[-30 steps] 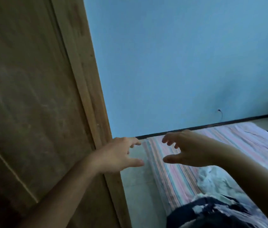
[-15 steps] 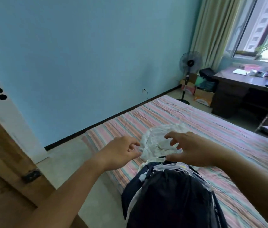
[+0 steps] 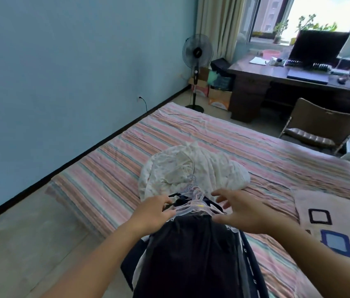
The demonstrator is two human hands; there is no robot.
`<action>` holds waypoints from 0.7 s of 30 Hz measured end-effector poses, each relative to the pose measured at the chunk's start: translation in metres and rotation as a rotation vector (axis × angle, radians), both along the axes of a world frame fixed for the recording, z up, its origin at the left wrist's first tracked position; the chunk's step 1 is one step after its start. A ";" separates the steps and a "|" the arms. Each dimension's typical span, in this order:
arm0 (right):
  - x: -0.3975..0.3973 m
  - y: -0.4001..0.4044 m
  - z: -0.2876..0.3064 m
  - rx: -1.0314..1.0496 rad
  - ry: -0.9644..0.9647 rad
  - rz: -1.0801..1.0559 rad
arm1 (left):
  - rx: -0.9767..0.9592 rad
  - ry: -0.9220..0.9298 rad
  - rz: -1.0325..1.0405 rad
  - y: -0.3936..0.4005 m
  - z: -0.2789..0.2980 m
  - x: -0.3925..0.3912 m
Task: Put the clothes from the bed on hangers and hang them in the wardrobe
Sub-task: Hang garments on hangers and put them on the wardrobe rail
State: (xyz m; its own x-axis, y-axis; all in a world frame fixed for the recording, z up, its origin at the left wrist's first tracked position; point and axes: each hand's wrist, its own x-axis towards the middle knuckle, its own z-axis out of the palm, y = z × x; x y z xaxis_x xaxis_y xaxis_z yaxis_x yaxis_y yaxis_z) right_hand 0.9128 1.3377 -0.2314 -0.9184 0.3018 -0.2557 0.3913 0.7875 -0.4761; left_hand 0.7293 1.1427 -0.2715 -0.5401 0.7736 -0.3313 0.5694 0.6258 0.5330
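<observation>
The bundle of pale hangers [image 3: 193, 203] is pinched at its near end by the curled fingers of the left hand [image 3: 153, 214]. The right hand [image 3: 242, 211] is held spread and relaxed just beside it, with contact not discernible. The bundle lies on the dark clothes [image 3: 191, 254] at the near edge of the striped bed [image 3: 277, 155], its hooks pointed away toward the white garment [image 3: 191, 168].

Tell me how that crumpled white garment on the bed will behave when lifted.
The white garment lies in soft, bunched folds, so it will likely hang limp and unfold. It looks thin, so probably light. Its near edge lies against the hangers, so it might snag there.
</observation>
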 end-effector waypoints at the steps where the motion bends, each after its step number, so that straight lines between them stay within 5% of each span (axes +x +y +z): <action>1: -0.002 0.010 -0.010 -0.028 -0.004 -0.018 | -0.021 0.002 -0.001 0.011 -0.011 -0.005; 21: -0.067 0.151 -0.245 -0.053 -0.262 -0.150 | -0.225 -0.056 0.101 0.141 -0.220 -0.073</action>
